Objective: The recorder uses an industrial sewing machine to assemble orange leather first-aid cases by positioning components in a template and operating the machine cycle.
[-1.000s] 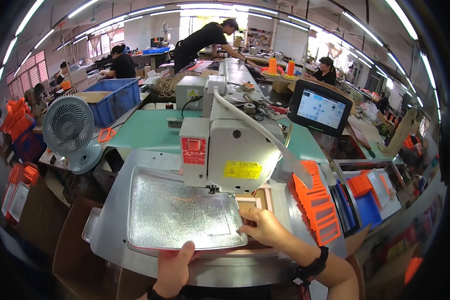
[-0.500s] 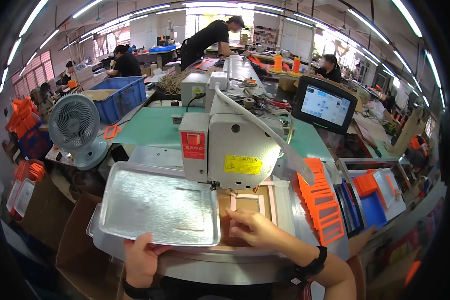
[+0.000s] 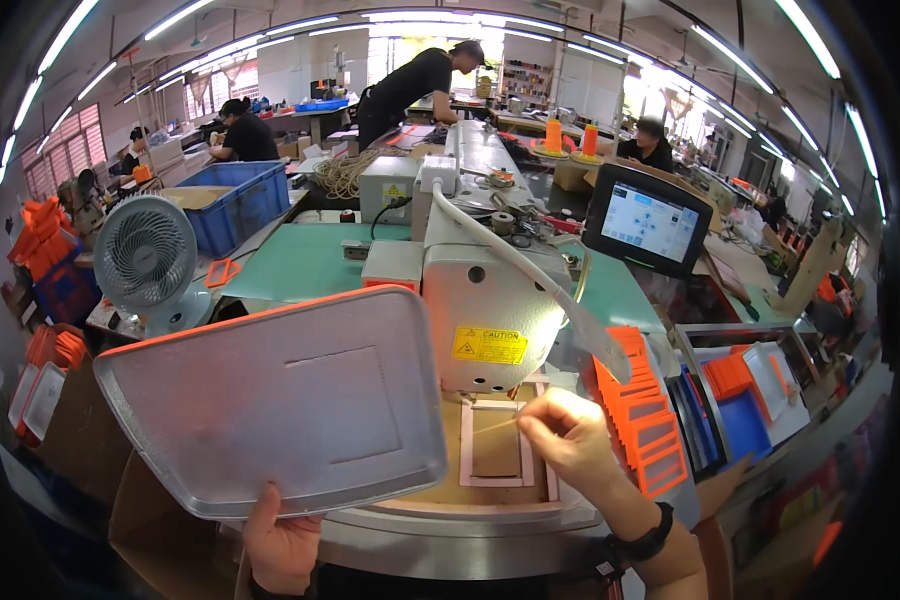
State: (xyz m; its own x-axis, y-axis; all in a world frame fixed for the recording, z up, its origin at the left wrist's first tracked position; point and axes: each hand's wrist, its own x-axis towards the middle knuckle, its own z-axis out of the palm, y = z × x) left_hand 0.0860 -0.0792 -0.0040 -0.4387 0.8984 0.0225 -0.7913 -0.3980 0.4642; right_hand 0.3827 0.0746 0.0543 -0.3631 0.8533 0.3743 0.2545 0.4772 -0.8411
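Observation:
My left hand (image 3: 282, 545) grips the lower edge of a silvery, translucent tray-shaped panel (image 3: 240, 405) with rounded corners and an orange strip along its far edge. The panel is tilted up and covers part of the sewing machine (image 3: 490, 300). Under the machine head, a pale pink rectangular frame (image 3: 467, 450) lies on a tan board (image 3: 430, 495). Over the frame's right side is my right hand (image 3: 570, 435), thumb and fingers pinched together. Whatever is between those fingertips is too small to make out.
Overlapping orange frames (image 3: 645, 420) lie to the right, beside a blue bin (image 3: 740, 425). A touchscreen (image 3: 648, 218) stands behind them. At left are a fan (image 3: 148, 250), a blue crate (image 3: 235, 205) and a cardboard box (image 3: 160, 530). Several people work farther back.
My left hand has tilted the panel up and moved it left, uncovering more of the pink frame. My right hand has shifted right and its fingers have closed into a pinch.

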